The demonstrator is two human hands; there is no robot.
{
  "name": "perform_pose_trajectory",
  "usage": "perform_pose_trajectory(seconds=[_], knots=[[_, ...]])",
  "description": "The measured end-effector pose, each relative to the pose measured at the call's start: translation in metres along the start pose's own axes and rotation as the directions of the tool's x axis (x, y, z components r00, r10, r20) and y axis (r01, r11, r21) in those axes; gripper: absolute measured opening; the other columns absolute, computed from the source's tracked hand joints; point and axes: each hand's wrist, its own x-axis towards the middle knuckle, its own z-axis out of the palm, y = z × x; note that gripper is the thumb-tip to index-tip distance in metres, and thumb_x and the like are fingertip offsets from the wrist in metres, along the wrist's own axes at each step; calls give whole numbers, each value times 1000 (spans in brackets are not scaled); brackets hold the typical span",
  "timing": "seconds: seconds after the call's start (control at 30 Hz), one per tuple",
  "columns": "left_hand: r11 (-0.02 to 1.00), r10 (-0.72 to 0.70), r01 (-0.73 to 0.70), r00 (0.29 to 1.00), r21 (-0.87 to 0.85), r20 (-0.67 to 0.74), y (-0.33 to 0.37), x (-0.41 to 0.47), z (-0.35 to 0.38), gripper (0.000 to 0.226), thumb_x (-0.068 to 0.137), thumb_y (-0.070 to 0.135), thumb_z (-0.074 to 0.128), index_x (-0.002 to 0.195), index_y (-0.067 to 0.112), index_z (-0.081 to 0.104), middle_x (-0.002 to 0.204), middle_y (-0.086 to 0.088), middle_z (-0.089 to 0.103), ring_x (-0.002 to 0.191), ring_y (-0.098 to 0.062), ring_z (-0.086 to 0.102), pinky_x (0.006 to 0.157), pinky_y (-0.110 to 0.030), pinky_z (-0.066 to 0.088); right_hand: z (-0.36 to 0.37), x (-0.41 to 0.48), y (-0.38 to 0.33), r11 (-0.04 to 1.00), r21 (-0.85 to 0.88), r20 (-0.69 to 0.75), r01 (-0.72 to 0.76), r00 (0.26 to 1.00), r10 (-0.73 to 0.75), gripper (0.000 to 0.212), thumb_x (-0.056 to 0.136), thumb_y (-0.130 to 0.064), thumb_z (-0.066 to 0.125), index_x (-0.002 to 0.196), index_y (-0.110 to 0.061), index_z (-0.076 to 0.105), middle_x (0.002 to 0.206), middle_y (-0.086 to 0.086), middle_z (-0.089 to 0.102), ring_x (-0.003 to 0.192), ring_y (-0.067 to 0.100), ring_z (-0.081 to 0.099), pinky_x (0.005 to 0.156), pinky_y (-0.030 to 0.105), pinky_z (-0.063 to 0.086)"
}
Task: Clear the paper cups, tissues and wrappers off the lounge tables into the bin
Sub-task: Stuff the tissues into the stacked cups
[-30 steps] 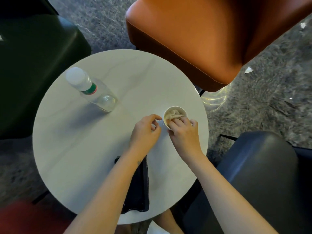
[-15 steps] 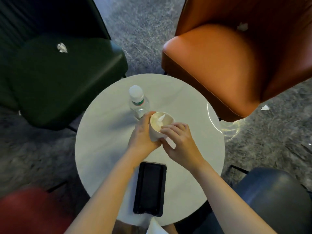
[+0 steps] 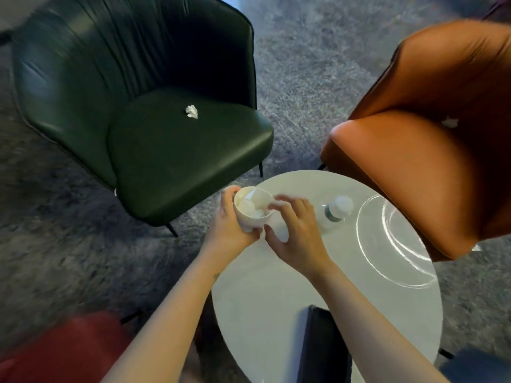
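Over the counter point(image 3: 345, 286) edge, my left fingers point(image 3: 227, 194) grip a paper cup point(image 3: 253, 223) of tissue point(image 3: 249, 209) (right fingers point(image 3: 289, 200) blurred, hold unclear).

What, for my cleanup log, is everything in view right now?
paper cup: one, white, held at the table's far-left edge
tissues: a white wad, inside the cup
crumpled tissue: one, white, on the green chair's seat
white scrap: one, blurred, on the orange chair's seat
water bottle: one, clear with a white cap, on the table
black flat object: one, at the table's near edge
table: one, pale, round
green chair: one, far left
orange chair: one, far right
red seat: one, near left
left hand: grips the cup
right hand: beside the cup, fingertips at its rim; grip unclear
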Motion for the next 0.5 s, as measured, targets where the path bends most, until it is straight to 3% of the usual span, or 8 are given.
perform_pose_trajectory(seconds=[0.13,0.2,0.27,0.37,0.5], knots=[[999,24,-24,1000,48,2,-52,46,-83,79,62,27,82,117,31,26,108,9,44,92,-10,45,69,-21,38,66,57,-41,999,31,-7,-18,1000,18,31,78,-20,65,106,-9,58,114,10,57,106,24,51,89,37,43],[997,28,-27,999,71,-23,-77,75,-130,77,62,24,82,118,25,29,106,7,47,90,-13,46,67,-18,33,99,92,-65,996,78,-29,-37,999,40,28,79,-20,59,104,-8,59,111,9,57,105,24,51,89,39,41],[997,39,-34,997,75,-65,-94,99,-174,76,61,21,82,116,26,29,104,8,47,88,-13,47,61,-13,29,127,126,-90,993,101,-34,-62,997,66,26,79,-17,59,103,-7,59,109,7,57,104,22,51,90,37,38],[995,38,-29,994,94,-98,-112,128,-227,79,61,22,83,116,31,26,108,8,46,92,-14,47,67,-17,33,155,169,-118,988,133,-26,-82,996,87,24,80,-12,62,104,-8,59,109,5,57,104,20,50,91,33,37],[995,30,-18,992,97,-122,-130,161,-271,78,63,23,82,117,30,26,110,9,45,94,-13,46,68,-20,34,179,217,-135,986,134,-34,-97,994,103,24,80,-7,63,104,-8,59,107,5,58,104,21,51,92,39,39]])
